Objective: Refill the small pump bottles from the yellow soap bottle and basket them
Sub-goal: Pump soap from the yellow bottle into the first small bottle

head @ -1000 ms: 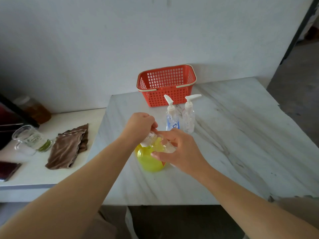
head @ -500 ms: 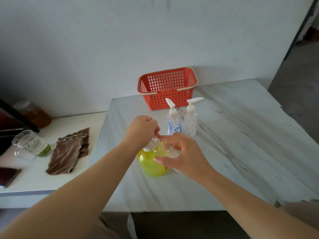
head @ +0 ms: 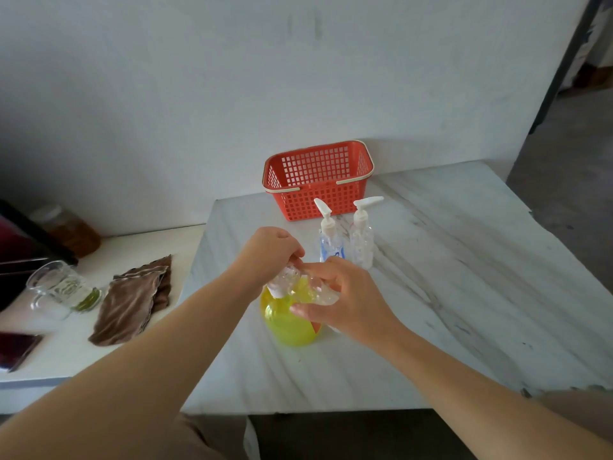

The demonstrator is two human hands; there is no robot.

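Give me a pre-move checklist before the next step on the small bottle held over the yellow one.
1. Small clear plastic bottle gripped by the right hand: ok.
2. Left hand curled round its white cap: ok. Cap loosened: cannot tell.
3. Yellow translucent soap bottle upright on the white marble table, under both hands: ok.
4. Yellow bottle's mouth open: cannot tell, the hands hide it.
5. Two other small pump bottles, blue-labelled and plain clear, upright with pumps on: ok. Fill level: cannot tell.
6. Red plastic lattice basket upright behind them: ok.
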